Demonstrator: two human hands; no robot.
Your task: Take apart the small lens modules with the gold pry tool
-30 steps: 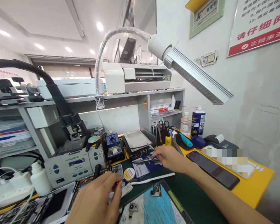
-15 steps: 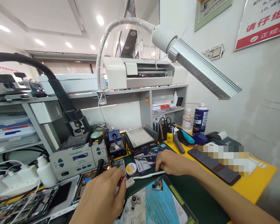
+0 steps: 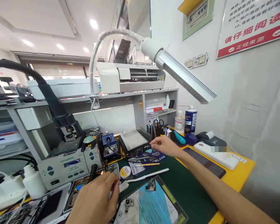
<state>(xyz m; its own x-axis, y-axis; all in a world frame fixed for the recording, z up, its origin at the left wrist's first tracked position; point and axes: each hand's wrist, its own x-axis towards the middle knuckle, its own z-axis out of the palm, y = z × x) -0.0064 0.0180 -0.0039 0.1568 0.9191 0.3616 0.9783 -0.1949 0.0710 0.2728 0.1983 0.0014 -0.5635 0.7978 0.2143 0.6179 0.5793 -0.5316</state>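
My left hand [image 3: 99,197] is closed at the lower left, thumb pressed to the fingers. A pale whitish piece [image 3: 123,186] sticks out beside its fingertips; whatever lies inside the grip is hidden. My right hand [image 3: 165,145] stretches forward, fingers loosely extended and holding nothing visible, near the right corner of the black hot plate [image 3: 133,140]. Before me a marbled blue-and-white panel [image 3: 154,202] rests on a mat, bearing a small camera module [image 3: 128,204] and another small part [image 3: 150,184]. Behind it lie a slim white stick [image 3: 149,176] and a thin gold-ended tool [image 3: 147,165].
A round yellow-white tin [image 3: 125,172] and a soldering station [image 3: 110,146] stand beyond the left hand. The rework station [image 3: 65,168] is at left. To the right are a dark phone [image 3: 205,162], a spray can [image 3: 190,120] and a clear bottle [image 3: 179,122]. A lamp [image 3: 184,74] hangs overhead.
My right hand has moved forward, away from the thin tools and toward the hot plate's corner, uncovering the gold-ended tool. My left hand stays closed in place. The view has turned slightly right.
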